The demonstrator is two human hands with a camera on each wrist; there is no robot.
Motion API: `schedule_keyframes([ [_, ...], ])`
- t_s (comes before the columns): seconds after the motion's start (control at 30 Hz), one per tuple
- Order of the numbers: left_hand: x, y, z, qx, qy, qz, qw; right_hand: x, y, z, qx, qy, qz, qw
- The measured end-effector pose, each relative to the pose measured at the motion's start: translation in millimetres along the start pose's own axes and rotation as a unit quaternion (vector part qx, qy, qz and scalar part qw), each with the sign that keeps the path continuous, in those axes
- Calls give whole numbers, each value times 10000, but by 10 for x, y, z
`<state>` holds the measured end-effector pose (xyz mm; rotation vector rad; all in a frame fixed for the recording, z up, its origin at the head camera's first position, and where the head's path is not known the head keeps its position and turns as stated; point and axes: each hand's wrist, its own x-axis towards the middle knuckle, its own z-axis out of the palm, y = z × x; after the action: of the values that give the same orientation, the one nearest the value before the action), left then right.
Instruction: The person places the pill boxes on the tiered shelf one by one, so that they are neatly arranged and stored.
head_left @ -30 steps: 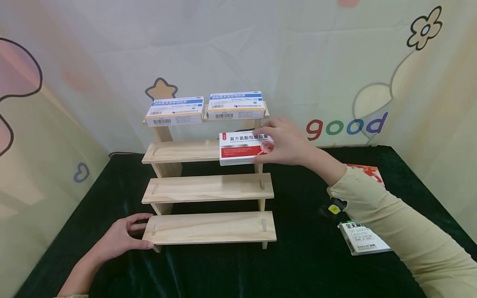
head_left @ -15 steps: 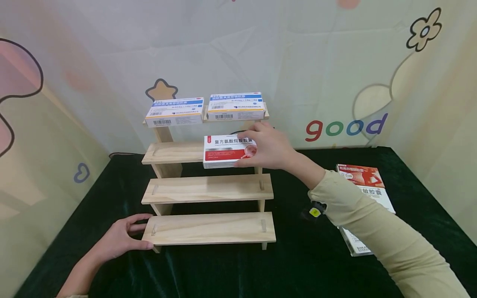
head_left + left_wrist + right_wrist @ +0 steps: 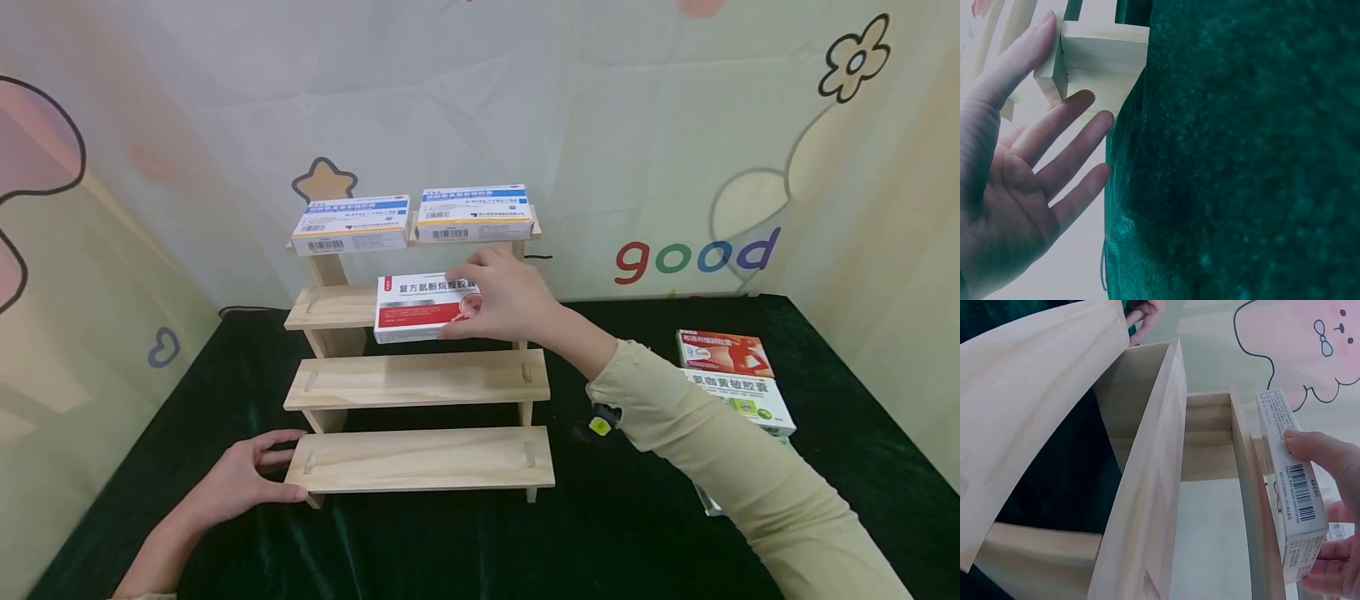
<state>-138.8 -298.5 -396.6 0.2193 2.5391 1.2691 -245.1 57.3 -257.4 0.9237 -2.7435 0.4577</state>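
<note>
My right hand grips the right end of a white and red medicine box, thumb along the front side. The box is at the third tier of a stepped wooden rack, over the front edge of that board; whether it touches the wood cannot be made out. In the right wrist view, the barcoded side of the box faces the camera. My left hand is at the left end of the lowest tier. The left wrist view shows its thumb against the board and the other fingers extended.
Two blue and white medicine boxes lie side by side on the top tier. More medicine boxes lie on the dark green cloth at the right, partly behind my right sleeve. A printed curtain hangs behind.
My right hand has carried the red and white medicine box leftward along the third tier and slightly lower. More boxes at the right show from behind the sleeve. My left hand stays put.
</note>
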Motion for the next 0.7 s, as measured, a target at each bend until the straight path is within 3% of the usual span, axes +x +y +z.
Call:
schedule_keyframes([
  [0.33, -4, 5, 3, -54, -15, 25, 10000, 126, -151, 74, -168, -187, 8, 9997],
  [0.7, -5, 2, 2, -69, -3, 48, 10000, 263, -241, 156, -179, -95, -93, 9998],
])
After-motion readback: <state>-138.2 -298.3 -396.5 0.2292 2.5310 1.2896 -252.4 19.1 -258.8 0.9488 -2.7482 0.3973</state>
